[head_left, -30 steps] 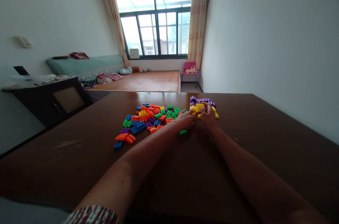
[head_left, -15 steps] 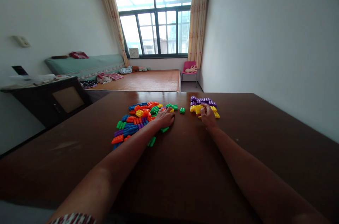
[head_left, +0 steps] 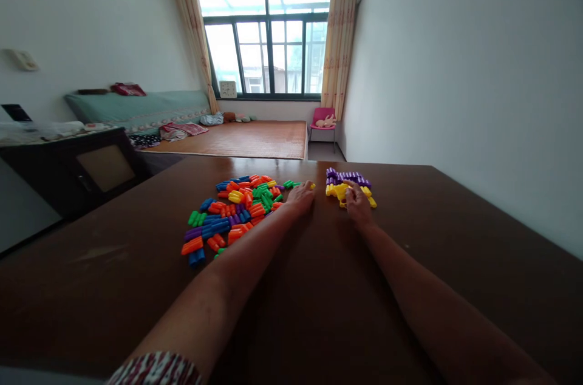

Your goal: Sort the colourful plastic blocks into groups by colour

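My left hand (head_left: 300,195) reaches past the right side of a loose pile of coloured plastic building blocks (head_left: 241,197). Its fingers are closed on a small yellow block (head_left: 313,186), mostly hidden by the hand. My right hand (head_left: 358,203) rests at a row of yellow building blocks (head_left: 337,190), with its thumb and fingers curled on them. Right behind that row lies a group of purple blocks (head_left: 348,177). The pile at left mixes orange, blue, green, purple and a few yellow pieces.
All the blocks lie on a dark brown table (head_left: 291,312). Beyond its far edge are a bed (head_left: 255,137) and a pink chair (head_left: 323,118) under a window. A dark cabinet (head_left: 68,160) stands at left, and a white wall runs along the right.
My left hand has moved right, from the pile towards the yellow row, with a yellow block at its fingertips. My right hand stays at the yellow blocks. The view has shifted slightly.
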The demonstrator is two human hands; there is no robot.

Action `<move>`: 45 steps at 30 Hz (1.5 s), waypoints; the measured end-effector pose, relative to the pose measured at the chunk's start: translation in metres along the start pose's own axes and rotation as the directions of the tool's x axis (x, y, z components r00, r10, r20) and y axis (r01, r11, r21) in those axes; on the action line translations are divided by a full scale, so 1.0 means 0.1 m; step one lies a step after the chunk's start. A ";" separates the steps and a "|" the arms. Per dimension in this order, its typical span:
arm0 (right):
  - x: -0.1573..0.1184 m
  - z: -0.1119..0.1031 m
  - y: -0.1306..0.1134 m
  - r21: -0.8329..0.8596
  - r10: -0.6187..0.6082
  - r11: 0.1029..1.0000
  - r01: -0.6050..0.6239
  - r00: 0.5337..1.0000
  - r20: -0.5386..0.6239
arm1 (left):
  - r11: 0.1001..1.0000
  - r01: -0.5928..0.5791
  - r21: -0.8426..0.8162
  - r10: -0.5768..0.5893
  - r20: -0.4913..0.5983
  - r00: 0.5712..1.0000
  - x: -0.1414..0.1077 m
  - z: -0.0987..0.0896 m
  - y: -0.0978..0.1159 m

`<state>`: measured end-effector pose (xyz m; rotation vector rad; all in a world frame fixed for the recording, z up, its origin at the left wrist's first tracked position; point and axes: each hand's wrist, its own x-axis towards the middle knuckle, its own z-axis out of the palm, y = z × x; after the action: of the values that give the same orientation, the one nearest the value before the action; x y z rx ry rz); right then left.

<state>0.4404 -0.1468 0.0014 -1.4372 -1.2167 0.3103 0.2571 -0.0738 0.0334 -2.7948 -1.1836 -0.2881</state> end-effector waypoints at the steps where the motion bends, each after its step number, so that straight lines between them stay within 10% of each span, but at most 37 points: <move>1: 0.01 -0.01 0.01 -0.038 -0.014 0.999 0.014 1.000 -0.006 | 1.000 0.025 0.008 -0.025 -0.004 1.000 -0.01 0.00 -0.04; 11: -0.12 0.03 -0.15 -0.430 -0.159 0.835 0.342 0.900 0.407 | 0.885 0.016 -0.465 -0.016 0.004 1.000 -0.05 0.16 -0.04; 20: -0.09 -0.14 -0.17 -0.501 -0.174 0.708 0.497 0.811 0.558 | 0.952 -0.012 -0.307 0.032 0.060 0.998 -0.13 0.14 -0.07; 45: -0.05 -0.13 -0.01 -0.645 -0.179 0.659 0.387 0.913 0.366 | 0.895 0.116 -0.431 -0.160 -0.069 0.985 -0.01 0.30 0.17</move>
<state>0.4480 -0.1585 0.0038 -1.8490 -1.9047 -0.2374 0.2728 -0.0822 0.0038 -3.0028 -1.4499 -0.7837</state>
